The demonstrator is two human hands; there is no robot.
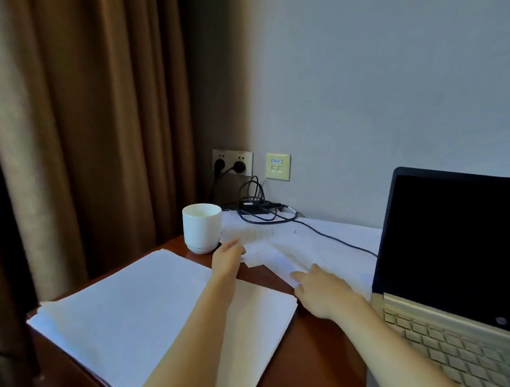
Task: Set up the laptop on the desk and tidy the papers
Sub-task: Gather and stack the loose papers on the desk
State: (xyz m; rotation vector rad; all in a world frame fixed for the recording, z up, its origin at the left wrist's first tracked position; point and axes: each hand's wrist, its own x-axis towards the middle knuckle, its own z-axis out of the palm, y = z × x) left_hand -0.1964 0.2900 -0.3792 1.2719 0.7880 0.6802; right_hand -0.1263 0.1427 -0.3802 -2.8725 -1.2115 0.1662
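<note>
The laptop (466,253) already stands open at the right of the bench (315,356), screen dark, its cable (259,206) running back across the far sheets toward the wall sockets (233,161), so that half of the job looks mostly done. The step in hand seems to be the tidying. One stack (119,311) lies fairly square at the near left corner, while loose sheets (318,243) are spread at the far middle, between the cup (202,228) and the laptop, some of them under the cable. The left grip (226,258) reaches to the left edge of those sheets, just beside the cup; blur hides whether it pinches the paper or only touches it. The right grip (322,292) is released, fingers stretched out flat on the near right corner of the same sheets, just beside the laptop's hinge. The next move probably calls for drawing the loose sheets together and toward the stack. That means getting them out from under the cable without tugging the plug, and keeping the left forearm away from the cup, which stands near enough to be knocked. Squaring the edges will likely need both grips.
</note>
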